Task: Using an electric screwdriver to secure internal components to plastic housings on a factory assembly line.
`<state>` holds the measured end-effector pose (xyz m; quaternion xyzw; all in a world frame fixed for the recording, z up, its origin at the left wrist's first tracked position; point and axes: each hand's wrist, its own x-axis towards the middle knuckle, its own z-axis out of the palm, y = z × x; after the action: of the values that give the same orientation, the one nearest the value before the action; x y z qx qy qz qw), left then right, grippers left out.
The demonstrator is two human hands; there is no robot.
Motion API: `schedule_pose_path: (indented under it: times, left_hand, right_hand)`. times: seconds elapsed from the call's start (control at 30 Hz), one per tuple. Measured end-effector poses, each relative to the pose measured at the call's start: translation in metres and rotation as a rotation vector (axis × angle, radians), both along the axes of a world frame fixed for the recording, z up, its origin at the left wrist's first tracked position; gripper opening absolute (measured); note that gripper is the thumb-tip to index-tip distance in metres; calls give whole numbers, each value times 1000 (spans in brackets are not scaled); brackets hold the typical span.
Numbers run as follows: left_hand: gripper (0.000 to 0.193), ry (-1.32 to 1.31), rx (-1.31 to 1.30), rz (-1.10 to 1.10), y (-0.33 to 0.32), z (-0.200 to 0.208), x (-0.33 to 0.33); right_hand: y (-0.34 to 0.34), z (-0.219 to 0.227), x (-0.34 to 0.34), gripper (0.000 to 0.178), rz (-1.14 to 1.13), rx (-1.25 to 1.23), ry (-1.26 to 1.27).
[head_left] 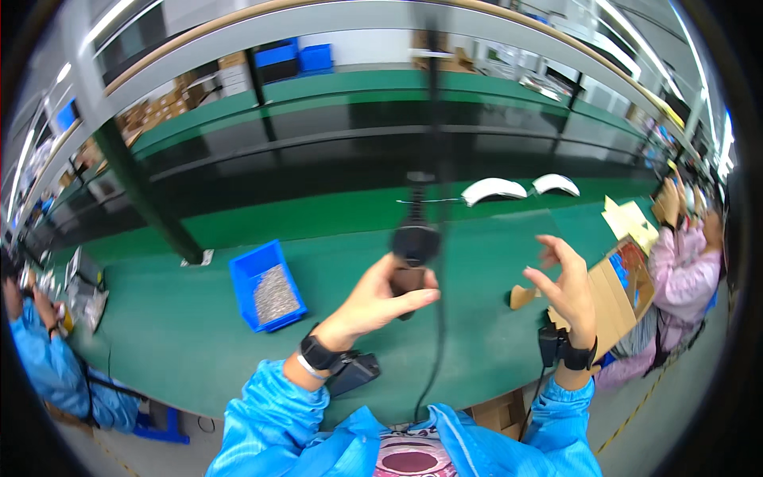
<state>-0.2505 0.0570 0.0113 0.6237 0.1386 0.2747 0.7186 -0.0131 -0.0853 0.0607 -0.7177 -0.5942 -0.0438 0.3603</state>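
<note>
My left hand (377, 302) is closed round a dark brown blocky piece (408, 280), with the thumb along its near side. Right above it in the picture is a black hanging tool (416, 242) with a rounded top and a cord running upward. Whether the brown piece belongs to that tool, I cannot tell. My right hand (566, 288) is raised over the table with fingers apart and nothing in it. Near its fingertips lies a small tan piece (520, 297). Black bands with small boxes go round both my wrists.
A blue bin (265, 276) of small metallic parts stands left on the green table (183, 318). Two white curved pieces (494, 191) lie at the far side. An open cardboard box (608, 306) and yellow sheets (629, 221) are at right. People sit at both sides; a green post rises at left.
</note>
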Motion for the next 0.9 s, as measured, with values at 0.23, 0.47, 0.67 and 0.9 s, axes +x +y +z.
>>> schedule_pose_path:
  times: [0.23, 0.47, 0.67, 0.9]
  left_hand:
    - [51, -6, 58, 87, -5, 7, 2]
    - [64, 35, 151, 223, -12, 11, -13]
    - [79, 64, 180, 355, -13, 11, -21]
    - [75, -34, 306, 308, 2, -1, -55]
  right_hand:
    - [-28, 48, -135, 20, 1128, 739, -80]
    - [-48, 53, -148, 14, 967, 945, 168]
    - [-39, 53, -170, 8, 956, 1084, 209]
    - [-45, 59, -164, 6, 1144, 1001, 417]
